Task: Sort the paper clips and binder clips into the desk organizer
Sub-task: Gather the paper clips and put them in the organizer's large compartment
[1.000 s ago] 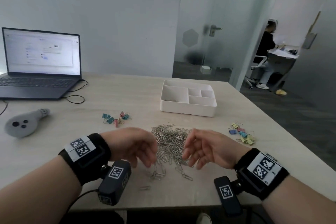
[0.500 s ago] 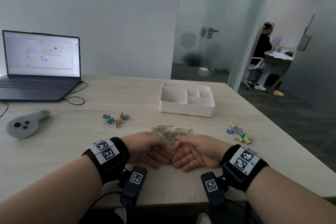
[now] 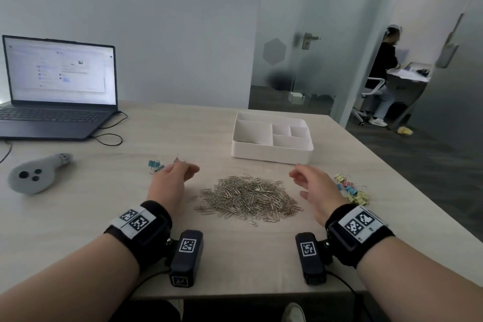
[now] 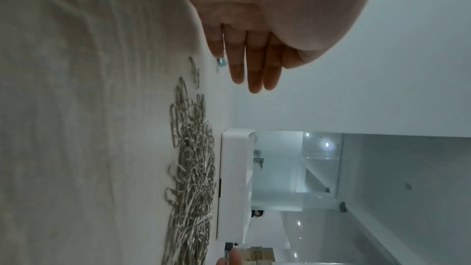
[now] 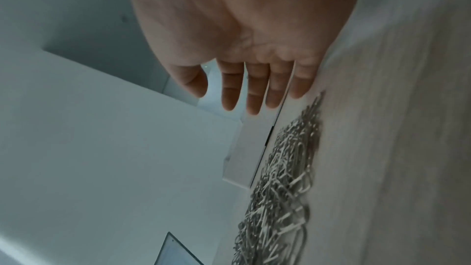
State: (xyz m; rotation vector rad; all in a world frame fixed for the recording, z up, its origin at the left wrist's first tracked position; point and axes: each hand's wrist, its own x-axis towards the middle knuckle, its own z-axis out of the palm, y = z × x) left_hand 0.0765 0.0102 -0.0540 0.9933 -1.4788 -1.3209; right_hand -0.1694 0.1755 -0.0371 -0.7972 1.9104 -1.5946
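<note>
A heap of silver paper clips (image 3: pixel 248 197) lies on the table in front of me, also seen as paper clips (image 4: pixel 193 178) and paper clips (image 5: pixel 280 188) in the wrist views. My left hand (image 3: pixel 175 178) is open to the left of the heap, its straight fingers (image 4: pixel 252 67) holding nothing. My right hand (image 3: pixel 311 185) is open to the right of it, its fingers (image 5: pixel 254 92) spread and empty. Behind the heap stands the white desk organizer (image 3: pixel 271 157) with several compartments and a few clips in its large left one. Coloured binder clips lie in a left group (image 3: pixel 155 165) and a right group (image 3: pixel 352 191).
An open laptop (image 3: pixel 57 91) with its cable stands at the far left. A grey controller (image 3: pixel 36 176) lies left of the binder clips. The table's right edge runs close to the right binder clips. A person works at a desk beyond the glass door.
My hands were together over the near side of the heap; they have moved apart and forward, one to each side. The heap now lies gathered and uncovered between them.
</note>
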